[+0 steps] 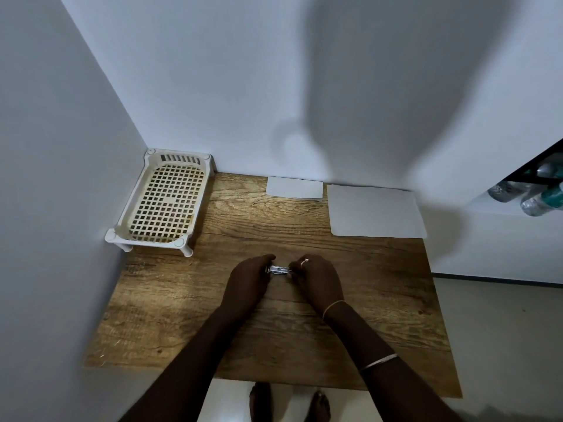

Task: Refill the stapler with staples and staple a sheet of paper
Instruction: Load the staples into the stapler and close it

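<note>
A small silver metal stapler (279, 270) lies crosswise at the middle of the wooden table (380, 293). My left hand (248, 281) grips its left end and my right hand (316, 277) grips its right end, so only the short middle part shows. Whether it is open, and any staples, I cannot make out. A large white sheet of paper (376, 211) lies flat at the back right of the table. A smaller white piece of paper (295, 187) lies at the back middle, against the wall.
A cream plastic lattice tray (166, 202) on short legs stands in the back left corner. White walls close the left and back sides. A shelf with plastic bottles (531, 190) is at the far right. Bare feet (289, 403) show below the front edge.
</note>
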The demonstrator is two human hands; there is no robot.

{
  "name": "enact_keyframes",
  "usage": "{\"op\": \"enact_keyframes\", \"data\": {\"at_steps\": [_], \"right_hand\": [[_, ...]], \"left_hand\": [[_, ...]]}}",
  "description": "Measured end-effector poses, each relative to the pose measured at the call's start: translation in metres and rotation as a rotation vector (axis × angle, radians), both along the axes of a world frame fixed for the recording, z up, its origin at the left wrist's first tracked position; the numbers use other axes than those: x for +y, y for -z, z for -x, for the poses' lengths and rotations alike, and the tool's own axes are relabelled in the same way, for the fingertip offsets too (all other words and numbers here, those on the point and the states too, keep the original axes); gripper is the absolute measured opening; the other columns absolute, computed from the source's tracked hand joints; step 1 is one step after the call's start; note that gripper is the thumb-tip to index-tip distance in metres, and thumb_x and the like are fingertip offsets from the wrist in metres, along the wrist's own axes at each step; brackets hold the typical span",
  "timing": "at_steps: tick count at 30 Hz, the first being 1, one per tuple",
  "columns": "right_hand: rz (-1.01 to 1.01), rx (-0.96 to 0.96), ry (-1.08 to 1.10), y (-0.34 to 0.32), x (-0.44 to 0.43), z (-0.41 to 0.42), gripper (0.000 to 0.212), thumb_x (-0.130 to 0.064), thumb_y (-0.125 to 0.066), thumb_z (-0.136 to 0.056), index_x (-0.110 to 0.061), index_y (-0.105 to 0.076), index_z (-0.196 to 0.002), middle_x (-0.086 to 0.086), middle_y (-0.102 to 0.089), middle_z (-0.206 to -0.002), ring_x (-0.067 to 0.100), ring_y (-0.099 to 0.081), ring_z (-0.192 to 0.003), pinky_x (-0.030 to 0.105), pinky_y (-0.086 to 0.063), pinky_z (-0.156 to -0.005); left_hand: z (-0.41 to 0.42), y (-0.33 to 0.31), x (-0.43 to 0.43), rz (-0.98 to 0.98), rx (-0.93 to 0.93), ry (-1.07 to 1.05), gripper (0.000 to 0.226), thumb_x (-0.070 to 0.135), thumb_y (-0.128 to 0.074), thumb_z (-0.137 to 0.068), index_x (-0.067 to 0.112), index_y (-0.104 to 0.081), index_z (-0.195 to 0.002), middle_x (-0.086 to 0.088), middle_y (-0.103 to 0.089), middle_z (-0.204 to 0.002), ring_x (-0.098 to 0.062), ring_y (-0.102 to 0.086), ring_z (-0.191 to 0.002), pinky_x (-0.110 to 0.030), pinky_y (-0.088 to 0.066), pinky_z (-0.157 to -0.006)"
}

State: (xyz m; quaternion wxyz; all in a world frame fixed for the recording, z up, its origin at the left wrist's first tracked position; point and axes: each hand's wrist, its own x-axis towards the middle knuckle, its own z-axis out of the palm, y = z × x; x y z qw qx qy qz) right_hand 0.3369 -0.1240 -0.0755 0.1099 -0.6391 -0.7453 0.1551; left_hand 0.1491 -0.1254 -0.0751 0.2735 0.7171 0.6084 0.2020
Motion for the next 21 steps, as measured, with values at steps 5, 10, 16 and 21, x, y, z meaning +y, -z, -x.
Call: {"op": "enact_keyframes", "data": {"at_steps": [5,10,16,21], "right_hand": [[0.017,-0.216,-0.075,-0.004,0.007,0.014,0.024,-0.031,-0.056,-0.093,-0.025,-0.077,-0.103,0.002,-0.067,-0.099,0.027,-0.059,-0.100,0.038,-0.044,-0.080],[-0.032,-0.323,-0.122,-0.002,0.001,0.017,0.025,-0.026,-0.050,-0.098,-0.019,-0.073,-0.107,0.004,-0.064,-0.102,0.030,-0.055,-0.105,0.044,-0.040,-0.084],[-0.063,-0.393,-0.166,-0.003,-0.010,0.023,0.019,-0.014,-0.053,-0.094,-0.010,-0.070,-0.101,0.009,-0.064,-0.098,0.033,-0.058,-0.096,0.046,-0.043,-0.077],[-0.111,-0.359,-0.141,0.002,-0.016,0.018,0.017,-0.015,-0.064,-0.089,-0.010,-0.071,-0.104,0.008,-0.065,-0.095,0.032,-0.061,-0.093,0.045,-0.046,-0.075]], "left_hand": [[0.001,0.000,-0.001,0.005,-0.025,-0.006,0.047,0.008,-0.071,-0.087,0.017,-0.067,-0.132,-0.004,-0.074,-0.123,-0.018,-0.069,-0.111,-0.030,-0.051,-0.095],[0.001,0.001,-0.002,0.006,-0.023,-0.020,0.047,0.010,-0.072,-0.087,0.020,-0.067,-0.132,-0.002,-0.074,-0.122,-0.017,-0.069,-0.110,-0.029,-0.051,-0.094],[-0.001,-0.001,0.000,0.007,-0.017,-0.019,0.045,0.010,-0.071,-0.087,0.019,-0.068,-0.131,-0.003,-0.074,-0.124,-0.019,-0.068,-0.113,-0.029,-0.049,-0.097],[-0.001,-0.003,0.000,0.009,0.020,0.007,0.046,0.011,-0.068,-0.090,0.018,-0.065,-0.135,-0.004,-0.072,-0.128,-0.021,-0.065,-0.116,-0.031,-0.047,-0.098]]}}
